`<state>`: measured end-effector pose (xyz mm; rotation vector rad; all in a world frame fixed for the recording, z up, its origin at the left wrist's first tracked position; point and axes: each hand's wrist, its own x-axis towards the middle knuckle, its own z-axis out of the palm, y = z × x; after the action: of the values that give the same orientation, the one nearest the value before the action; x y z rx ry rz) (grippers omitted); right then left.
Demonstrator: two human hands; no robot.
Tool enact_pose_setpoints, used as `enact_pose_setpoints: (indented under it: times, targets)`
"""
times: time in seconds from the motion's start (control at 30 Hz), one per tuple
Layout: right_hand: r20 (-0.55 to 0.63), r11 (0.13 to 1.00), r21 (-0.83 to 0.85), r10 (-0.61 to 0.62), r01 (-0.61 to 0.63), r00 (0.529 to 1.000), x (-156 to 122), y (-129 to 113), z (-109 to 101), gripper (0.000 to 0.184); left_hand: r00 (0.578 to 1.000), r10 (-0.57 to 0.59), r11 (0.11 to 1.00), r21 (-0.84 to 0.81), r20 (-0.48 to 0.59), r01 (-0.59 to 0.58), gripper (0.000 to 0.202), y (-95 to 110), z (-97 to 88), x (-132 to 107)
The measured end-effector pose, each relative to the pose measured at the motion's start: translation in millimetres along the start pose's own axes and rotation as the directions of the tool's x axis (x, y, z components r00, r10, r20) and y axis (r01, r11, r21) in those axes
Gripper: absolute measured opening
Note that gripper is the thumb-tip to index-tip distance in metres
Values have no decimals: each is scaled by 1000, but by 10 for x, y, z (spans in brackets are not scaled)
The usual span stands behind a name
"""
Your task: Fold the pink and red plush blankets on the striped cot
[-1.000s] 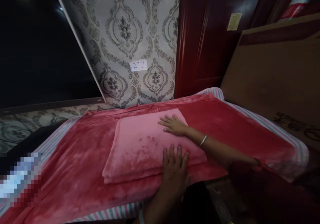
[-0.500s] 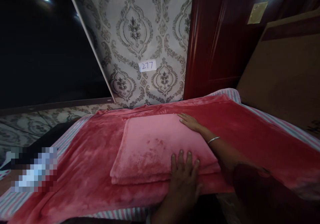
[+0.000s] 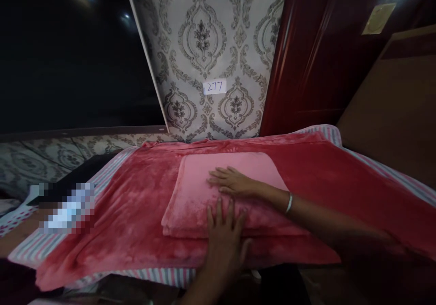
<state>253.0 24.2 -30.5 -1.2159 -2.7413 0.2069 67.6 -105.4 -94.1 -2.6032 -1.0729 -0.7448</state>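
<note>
A folded pink blanket point(image 3: 195, 173) lies on a spread red plush blanket point(image 3: 136, 218). My right hand point(image 3: 233, 182), with a silver bangle point(image 3: 289, 202) on the wrist, reaches in from the right and rests flat on the upper middle of the folded blanket, fingers stretched out to the left. Closer to me, my left hand point(image 3: 225, 227) lies at the folded blanket's near edge, palm down with spread fingers on its top. Neither hand grasps anything.
Beneath the red blanket shows a striped cloth point(image 3: 163, 275). A dark television screen point(image 3: 75, 59) stands at the left, patterned wallpaper with a paper label "277" point(image 3: 215, 87) behind. At the right are a dark red door point(image 3: 313, 68) and a large brown cardboard box point(image 3: 398, 100).
My right hand has slid from the folded blanket's far right edge leftward onto its middle. The left hand has shifted somewhat left along the near edge. The camera view has turned slightly left.
</note>
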Motion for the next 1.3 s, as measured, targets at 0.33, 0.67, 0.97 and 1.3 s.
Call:
enact_pose_setpoints:
  times: [0.33, 0.67, 0.97, 1.3]
  targets:
    - [-60, 821, -27, 568, -570, 821, 8, 1101, 26, 65, 1000, 10, 1000, 5, 15, -10, 85, -4, 207, -186]
    - [-136, 812, 17, 580, -583, 804, -55, 1179, 182, 71, 1000, -14, 997, -71, -6, 14, 84, 27, 223, -188]
    - [-222, 901, -76, 402, -427, 888, 265, 566, -33, 67, 992, -109, 992, 55, -61, 112, 72, -329, -173, -227]
    - [14, 995, -87, 46, -45, 999, 904, -12, 197, 62, 990, -137, 986, 93, -41, 141, 85, -518, 65, -507]
